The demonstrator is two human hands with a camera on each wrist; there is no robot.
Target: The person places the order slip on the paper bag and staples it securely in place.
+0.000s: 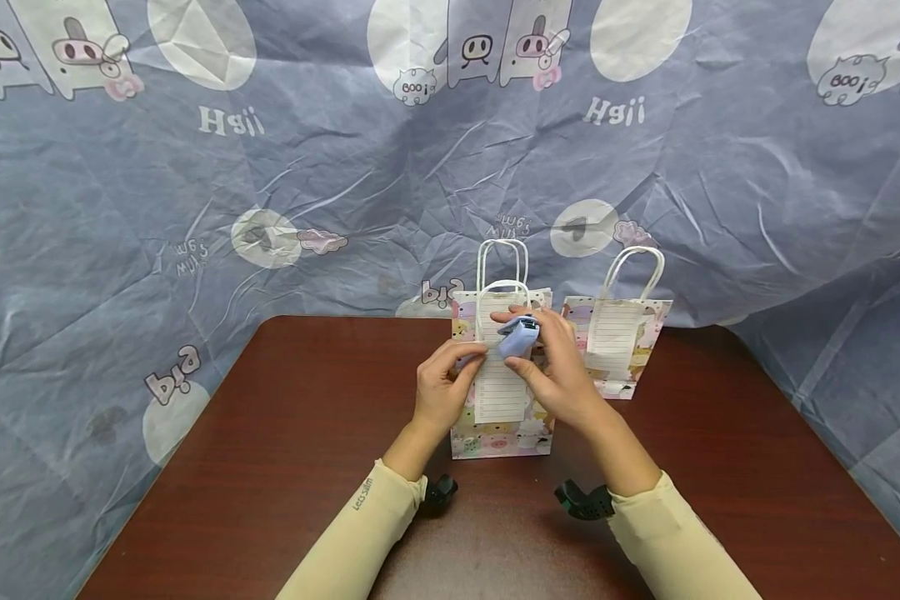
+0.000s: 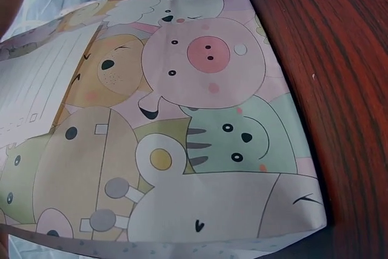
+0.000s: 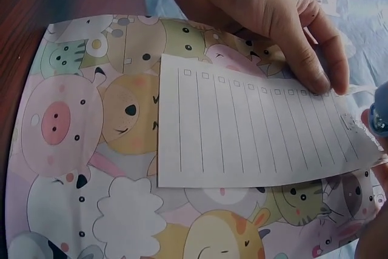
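Observation:
A paper gift bag [image 1: 465, 442] printed with cartoon animals stands on the table, a lined paper slip [image 1: 499, 400] lying over its front. At the slip's left edge, beside the base of the white handle, my left hand [image 1: 441, 385] pinches with thumb and fingertips. My right hand [image 1: 562, 375] grips a small light-blue stapler [image 1: 521, 337] over the upper part of the slip. Only an end of the stapler [image 3: 381, 110] shows in the right wrist view, where the left hand [image 3: 267, 16] reaches over the slip [image 3: 242, 131]. The left wrist view is filled by the bag's lower front [image 2: 218, 77].
Back right, a second animal-print bag [image 1: 648, 350] stands upright with its own lined slip [image 1: 612, 333] and white handle. Behind the dark red-brown table [image 1: 307, 433] hangs a blue-grey printed cloth [image 1: 382, 167]. Black wrist devices [image 1: 585, 500] sit below the cream sleeves.

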